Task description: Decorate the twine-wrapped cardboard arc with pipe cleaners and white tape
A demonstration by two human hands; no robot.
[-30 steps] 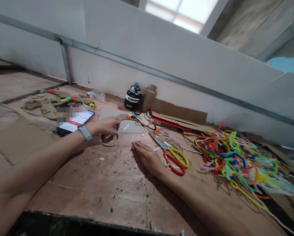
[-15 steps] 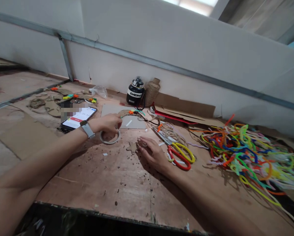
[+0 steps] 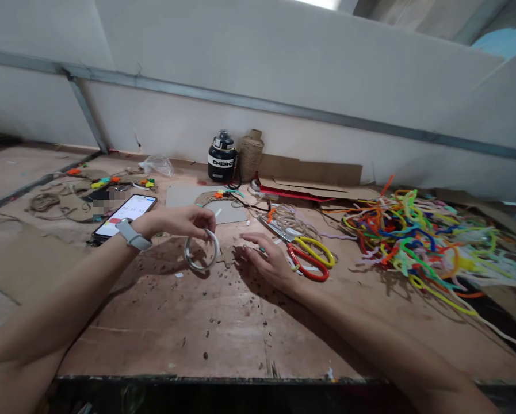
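My left hand (image 3: 191,220), a watch on its wrist, is closed on a roll of tape (image 3: 217,252) that hangs as an upright ring just above the table. To its right, my right hand (image 3: 268,261) lies low with thumb and fingers apart. A small teal bit shows by its fingers; I cannot tell whether the hand touches it. Between the hands is a small brown cardboard cutout (image 3: 226,259), close to my right fingertips. Scissors (image 3: 312,259) with red and yellow handles lie beyond my right hand. A twine-covered arch (image 3: 210,198) rests on a grey board (image 3: 175,198).
Multicoloured pipe cleaners (image 3: 417,236) are heaped at the right. A phone (image 3: 123,218) lies left, near twine-trimmed pieces (image 3: 74,204). A black bottle (image 3: 222,158) and a twine spool (image 3: 252,155) stand by the wall. Dark crumbs dot the wooden table (image 3: 154,339).
My left hand has lifted the tape roll and brought it right and nearer; the ring has swung from lying low to upright. My right hand stays by the cutout. The view has shifted slightly.
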